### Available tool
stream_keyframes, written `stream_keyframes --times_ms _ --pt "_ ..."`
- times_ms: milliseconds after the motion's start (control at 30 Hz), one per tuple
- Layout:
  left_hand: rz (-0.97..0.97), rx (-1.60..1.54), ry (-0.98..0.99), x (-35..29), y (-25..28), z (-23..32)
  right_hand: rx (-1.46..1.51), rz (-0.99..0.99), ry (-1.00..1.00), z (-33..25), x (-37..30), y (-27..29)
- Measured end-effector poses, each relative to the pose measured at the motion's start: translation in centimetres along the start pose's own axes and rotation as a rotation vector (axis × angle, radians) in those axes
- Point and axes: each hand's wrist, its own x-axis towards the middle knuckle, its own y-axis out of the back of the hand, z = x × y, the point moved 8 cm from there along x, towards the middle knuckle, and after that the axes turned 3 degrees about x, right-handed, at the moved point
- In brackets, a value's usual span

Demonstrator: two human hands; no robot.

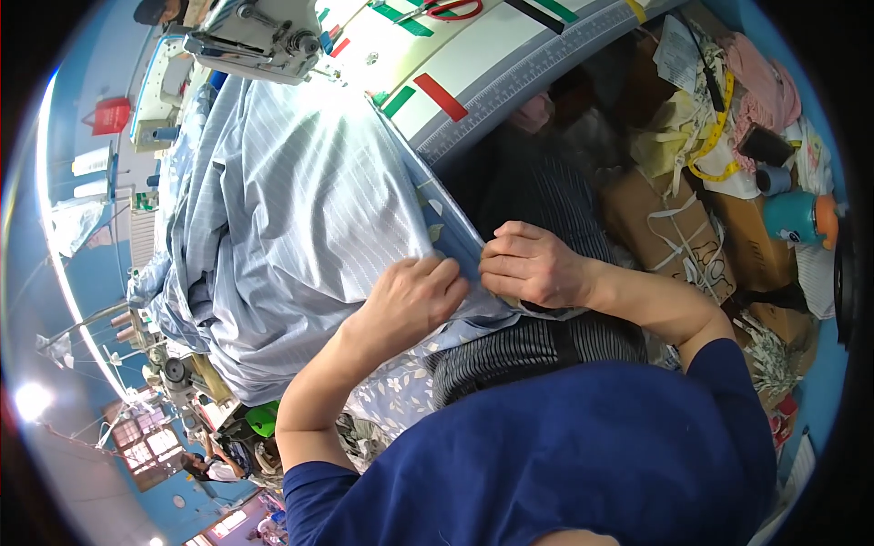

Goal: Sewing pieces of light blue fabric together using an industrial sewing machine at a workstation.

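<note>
A large light blue striped cloth [300, 191] spreads from under the sewing machine head [264, 41] down toward my lap. Along its right side runs a darker blue border with pale leaf shapes. My left hand [414, 296] is closed on the cloth near this border, fingers curled under. Just to the right, my right hand [533, 264] pinches the border's edge, its fingertips partly hidden in the fold. A leaf-patterned part of the cloth [391, 387] hangs below my left wrist, over my lap.
Red-handled scissors [455, 9] and coloured tape strips lie on the white table [501, 59], with a ruler [546, 68] along its edge. To the right are a cardboard box [665, 227], a yellow measuring tape [719, 136], a teal bottle [792, 217] and cloth scraps. Another person [218, 466] works far left.
</note>
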Motion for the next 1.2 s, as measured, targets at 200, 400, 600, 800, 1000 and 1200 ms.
stream_keyframes --times_ms 200,400,600,800,1000,1200 --pt "0.056 -0.115 -0.155 -0.4 2.7 3.4 -0.046 0.067 0.021 -0.9 0.3 1.0" --pt "0.073 -0.237 -0.363 0.7 0.4 5.3 -0.034 -0.008 0.120 -0.9 1.1 1.0" --pt "0.477 -0.580 0.570 -1.2 2.9 -15.7 0.059 -0.148 0.131 -0.8 1.9 0.8" --pt "0.994 -0.210 0.628 -0.6 3.2 -32.4 0.094 -0.149 0.146 -1.4 3.4 2.0" --pt "0.870 -0.412 0.498 1.5 1.3 -34.2 0.050 -0.164 -0.031 0.5 3.0 1.0" --pt "0.836 -0.281 0.486 1.6 0.6 -37.6 0.037 -0.233 -0.063 3.1 3.6 -0.5"
